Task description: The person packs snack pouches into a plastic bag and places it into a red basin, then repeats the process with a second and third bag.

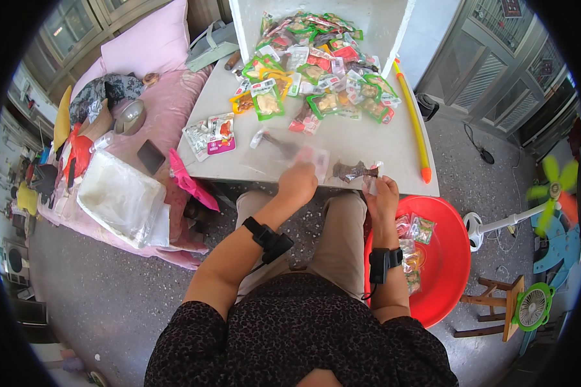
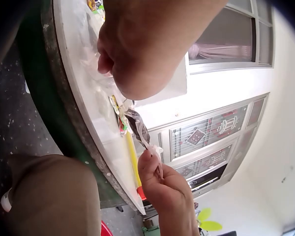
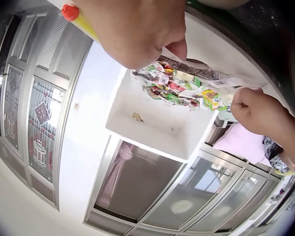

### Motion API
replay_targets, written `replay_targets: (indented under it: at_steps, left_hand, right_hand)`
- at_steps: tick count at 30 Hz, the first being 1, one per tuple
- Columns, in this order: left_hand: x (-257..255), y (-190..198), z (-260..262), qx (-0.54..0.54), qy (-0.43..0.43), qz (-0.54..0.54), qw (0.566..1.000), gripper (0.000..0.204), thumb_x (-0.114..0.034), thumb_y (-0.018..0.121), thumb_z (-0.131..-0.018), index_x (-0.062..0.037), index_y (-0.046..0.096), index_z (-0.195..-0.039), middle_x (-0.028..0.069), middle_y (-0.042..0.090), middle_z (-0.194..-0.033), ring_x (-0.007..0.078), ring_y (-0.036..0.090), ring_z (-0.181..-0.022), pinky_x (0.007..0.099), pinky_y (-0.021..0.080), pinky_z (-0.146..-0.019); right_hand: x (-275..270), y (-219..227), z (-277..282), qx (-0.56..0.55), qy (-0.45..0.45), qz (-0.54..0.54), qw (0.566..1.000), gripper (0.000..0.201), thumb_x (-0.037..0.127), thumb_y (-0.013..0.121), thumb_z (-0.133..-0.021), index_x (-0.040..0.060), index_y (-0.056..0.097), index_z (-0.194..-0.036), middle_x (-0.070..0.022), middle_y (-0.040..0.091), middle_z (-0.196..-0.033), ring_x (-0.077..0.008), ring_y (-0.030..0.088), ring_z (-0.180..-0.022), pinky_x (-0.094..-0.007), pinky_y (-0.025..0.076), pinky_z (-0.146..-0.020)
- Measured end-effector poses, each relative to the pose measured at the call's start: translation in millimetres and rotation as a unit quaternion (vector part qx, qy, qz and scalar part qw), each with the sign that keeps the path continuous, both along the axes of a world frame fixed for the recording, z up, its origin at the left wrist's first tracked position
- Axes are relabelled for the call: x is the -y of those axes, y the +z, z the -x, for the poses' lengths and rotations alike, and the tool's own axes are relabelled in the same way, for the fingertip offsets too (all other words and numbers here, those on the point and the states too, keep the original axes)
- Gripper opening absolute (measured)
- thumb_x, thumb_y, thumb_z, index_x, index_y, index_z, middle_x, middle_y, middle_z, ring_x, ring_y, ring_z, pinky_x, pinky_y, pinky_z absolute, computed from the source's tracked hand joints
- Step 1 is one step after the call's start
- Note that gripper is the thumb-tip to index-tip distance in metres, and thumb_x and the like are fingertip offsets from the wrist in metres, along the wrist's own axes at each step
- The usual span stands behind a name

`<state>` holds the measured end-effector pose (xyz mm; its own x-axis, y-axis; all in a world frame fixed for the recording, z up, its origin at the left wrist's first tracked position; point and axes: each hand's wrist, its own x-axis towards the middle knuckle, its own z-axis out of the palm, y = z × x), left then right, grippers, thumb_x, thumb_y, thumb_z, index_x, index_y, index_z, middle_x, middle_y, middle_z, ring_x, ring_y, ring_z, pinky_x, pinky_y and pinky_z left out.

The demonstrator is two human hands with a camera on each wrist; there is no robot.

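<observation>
Curled round clear plastic wrapping [image 1: 317, 157], the left hand [image 1: 297, 183] is above the table's front edge; its fist shows as well in the right wrist view [image 3: 259, 112]. The right hand [image 1: 384, 195] pinches the end of a dark, elongated item in clear film [image 1: 351, 171], to the right of the left hand. Thumb and fingers of the right hand meet on the film in the left wrist view [image 2: 162, 184]. Between the hands, the dark item [image 3: 199, 69] and clear film stretch across the right wrist view. Another dark packet [image 1: 279, 143], blurred, lies behind the left hand.
Colourful packets [image 1: 323, 103] spill from a white box [image 1: 403, 29] at the table's back. Silver packets [image 1: 203, 138] lie left, a yellow tube [image 1: 414, 122] right. A red basin [image 1: 448, 258] with several packets stands on the floor at right; a pink-covered bed [image 1: 168, 106] is at left.
</observation>
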<state>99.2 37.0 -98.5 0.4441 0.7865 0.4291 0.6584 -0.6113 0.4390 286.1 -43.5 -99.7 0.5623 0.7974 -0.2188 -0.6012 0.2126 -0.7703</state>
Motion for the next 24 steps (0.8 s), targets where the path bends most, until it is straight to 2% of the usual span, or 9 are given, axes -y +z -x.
replay_targets:
  at_steps: [2, 9, 10, 13, 14, 17, 20, 23, 24]
  left_hand:
    - [1, 4, -1, -0.004, -0.004, -0.011, 1.000, 0.008, -0.011, 0.049, -0.067, -0.0032, 0.047, -0.069, 0.0151, 0.051, -0.070, 0.0339, 0.051, -0.060, 0.0426, 0.042, -0.053]
    - [4, 13, -5, -0.003, 0.005, -0.003, 1.000, 0.009, -0.011, 0.049, -0.067, -0.0032, 0.048, -0.070, 0.0145, 0.051, -0.071, 0.0332, 0.052, -0.061, 0.0420, 0.043, -0.053]
    - [5, 12, -5, -0.002, 0.005, -0.005, 1.000, 0.009, -0.011, 0.050, -0.067, -0.0031, 0.048, -0.070, 0.0144, 0.051, -0.071, 0.0331, 0.052, -0.061, 0.0421, 0.043, -0.053]
    - [4, 14, -5, -0.020, 0.009, 0.010, 1.000, 0.009, -0.011, 0.050, -0.067, -0.0031, 0.048, -0.071, 0.0143, 0.051, -0.071, 0.0331, 0.052, -0.063, 0.0422, 0.043, -0.054]
    - [3, 15, -5, -0.029, 0.011, 0.019, 0.999, 0.009, -0.011, 0.050, -0.067, -0.0031, 0.048, -0.071, 0.0142, 0.051, -0.071, 0.0330, 0.052, -0.063, 0.0422, 0.043, -0.054]
    - [0, 17, -2, -0.003, 0.028, 0.020, 0.999, 0.009, -0.011, 0.050, -0.067, -0.0034, 0.048, -0.070, 0.0142, 0.051, -0.072, 0.0329, 0.052, -0.065, 0.0422, 0.042, -0.055]
    - [-2, 15, -2, -0.006, 0.023, 0.000, 1.000, 0.008, -0.011, 0.050, -0.067, -0.0038, 0.048, -0.070, 0.0139, 0.051, -0.072, 0.0330, 0.052, -0.066, 0.0422, 0.042, -0.055]
    - [2, 13, -4, 0.007, 0.000, -0.009, 1.000, 0.007, -0.011, 0.050, -0.067, -0.0037, 0.048, -0.069, 0.0137, 0.051, -0.072, 0.0328, 0.052, -0.065, 0.0417, 0.042, -0.055]
    - [2, 14, -3, 0.010, -0.003, -0.011, 1.000, 0.007, -0.011, 0.050, -0.068, -0.0036, 0.048, -0.069, 0.0138, 0.051, -0.072, 0.0327, 0.052, -0.064, 0.0414, 0.043, -0.054]
  right_hand:
    - [-6, -3, 4, -0.017, -0.001, -0.009, 1.000, 0.011, -0.001, 0.041, -0.078, 0.0023, 0.039, -0.089, -0.0121, 0.051, -0.085, -0.0224, 0.054, -0.076, -0.0347, 0.047, -0.058]
    - [-30, -19, 47, -0.115, 0.085, -0.063, 0.988, 0.014, -0.004, 0.039, -0.077, -0.0002, 0.040, -0.091, -0.0139, 0.051, -0.088, -0.0236, 0.054, -0.076, -0.0368, 0.048, -0.061]
    - [-33, -15, 56, -0.113, 0.076, -0.054, 0.989, 0.014, -0.004, 0.038, -0.077, -0.0008, 0.041, -0.090, -0.0136, 0.052, -0.086, -0.0236, 0.055, -0.074, -0.0361, 0.048, -0.062]
    - [-44, -17, 64, -0.078, 0.158, -0.059, 0.983, 0.016, -0.003, 0.036, -0.079, -0.0006, 0.042, -0.094, -0.0131, 0.052, -0.094, -0.0240, 0.055, -0.079, -0.0366, 0.048, -0.067]
    - [-45, -16, 65, -0.050, 0.173, -0.041, 0.983, 0.017, -0.002, 0.036, -0.079, -0.0018, 0.041, -0.095, -0.0148, 0.053, -0.092, -0.0238, 0.056, -0.077, -0.0369, 0.048, -0.067]
    - [-51, -14, 67, -0.015, 0.177, -0.026, 0.984, 0.008, -0.002, 0.039, -0.078, -0.0009, 0.042, -0.085, -0.0131, 0.054, -0.083, -0.0220, 0.056, -0.071, -0.0347, 0.049, -0.059]
    - [-60, -17, 66, -0.061, 0.226, -0.030, 0.972, 0.008, -0.002, 0.040, -0.077, -0.0014, 0.042, -0.085, -0.0122, 0.054, -0.081, -0.0214, 0.056, -0.068, -0.0341, 0.049, -0.060]
    - [-76, -32, 78, -0.139, 0.166, -0.029, 0.976, 0.006, -0.001, 0.041, -0.077, -0.0015, 0.042, -0.083, -0.0107, 0.053, -0.076, -0.0193, 0.055, -0.060, -0.0299, 0.048, -0.052]
    - [-76, -31, 76, -0.096, 0.225, -0.009, 0.970, 0.006, -0.001, 0.041, -0.077, -0.0015, 0.043, -0.083, -0.0103, 0.053, -0.074, -0.0184, 0.054, -0.058, -0.0286, 0.047, -0.049]
